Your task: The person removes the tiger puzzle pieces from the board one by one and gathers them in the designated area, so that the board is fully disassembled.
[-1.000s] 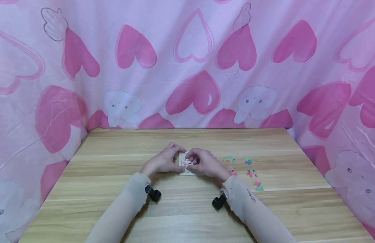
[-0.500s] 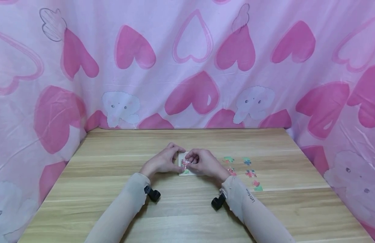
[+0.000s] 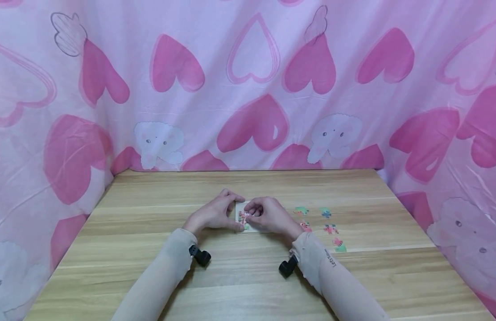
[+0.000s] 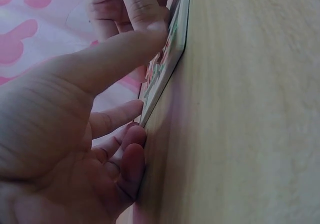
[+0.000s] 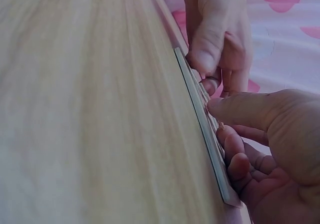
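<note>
Hands together at mid-bench, both on the puzzle board (image 3: 248,223). My left hand (image 3: 214,215) sits at the board's left edge, thumb (image 4: 115,59) stretched over the top face, the other fingers curled down beside the near corner and resting on the bench (image 3: 248,276). That grip is loose: it steadies the board, fingertips touching, nothing pinched that I can see.

My right hand (image 3: 270,216) covers the board's right half. Thumb (image 5: 250,109) and forefinger come together over the middle, right on a red-and-pink piece (image 3: 244,216) that lies on the board's face. Whether I have that piece pinched or am just pressing it flat, I cannot tell; the fingers hide the contact. The remaining fingers curl under the palm along the right edge.

From the left wrist the board (image 4: 167,64) lies flat on the wood, printed side up, with my right fingertips (image 4: 145,9) meeting it from the far side. From the right wrist, same story: board (image 5: 205,129) thin and flat, my left fingers (image 5: 215,44) pressing its far end.

Just right of my right grip, loose pieces (image 3: 324,223) lie scattered on the bench, apart from one another. Pink heart cloth (image 3: 252,89) hangs behind.
</note>
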Demonstrator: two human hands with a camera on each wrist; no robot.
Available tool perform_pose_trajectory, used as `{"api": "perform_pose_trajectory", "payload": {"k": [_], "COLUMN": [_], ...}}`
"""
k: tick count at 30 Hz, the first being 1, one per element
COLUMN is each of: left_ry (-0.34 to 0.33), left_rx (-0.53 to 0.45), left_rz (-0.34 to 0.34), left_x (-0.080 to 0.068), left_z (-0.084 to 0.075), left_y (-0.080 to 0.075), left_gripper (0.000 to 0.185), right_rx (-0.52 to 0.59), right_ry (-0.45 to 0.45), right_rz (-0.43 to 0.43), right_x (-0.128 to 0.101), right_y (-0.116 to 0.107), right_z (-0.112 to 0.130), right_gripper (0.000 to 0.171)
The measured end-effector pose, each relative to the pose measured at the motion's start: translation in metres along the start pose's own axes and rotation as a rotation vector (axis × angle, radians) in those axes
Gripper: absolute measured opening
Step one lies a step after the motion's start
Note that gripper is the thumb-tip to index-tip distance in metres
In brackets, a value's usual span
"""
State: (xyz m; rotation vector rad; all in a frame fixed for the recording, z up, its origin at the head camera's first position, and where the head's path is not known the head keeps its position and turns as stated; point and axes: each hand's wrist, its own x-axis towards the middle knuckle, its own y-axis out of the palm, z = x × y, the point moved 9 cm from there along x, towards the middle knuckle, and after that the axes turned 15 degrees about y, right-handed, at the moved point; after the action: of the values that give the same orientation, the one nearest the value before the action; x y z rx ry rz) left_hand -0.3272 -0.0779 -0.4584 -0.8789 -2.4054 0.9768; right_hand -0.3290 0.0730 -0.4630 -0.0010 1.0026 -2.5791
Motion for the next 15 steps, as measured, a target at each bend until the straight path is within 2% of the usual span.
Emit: {"api": "perform_pose_trajectory", "payload": {"k": [4,11,15], "left_ry": [0.003,-0.009,-0.022], "left_rx": [0.002,-0.010,-0.022], "left_rz": [0.011,0.008,0.005], "left_x": [0.000,0.000,0.000], "left_z": [0.001,0.000,0.001], "left_y": [0.000,0.001,0.001], "left_gripper": [0.099,0.101,0.101], "right_rx": [-0.001,0.008,0.043], "right_ry": [-0.015,-0.010,0.017], "right_rz": [0.000,0.015,0.007], "right_x": [0.001,-0.001,-0.002], "right_y": [0.000,-0.003,-0.013], "right_z": [0.000,0.000,-0.001], "right_gripper": [0.015,0.016,0.018]}}
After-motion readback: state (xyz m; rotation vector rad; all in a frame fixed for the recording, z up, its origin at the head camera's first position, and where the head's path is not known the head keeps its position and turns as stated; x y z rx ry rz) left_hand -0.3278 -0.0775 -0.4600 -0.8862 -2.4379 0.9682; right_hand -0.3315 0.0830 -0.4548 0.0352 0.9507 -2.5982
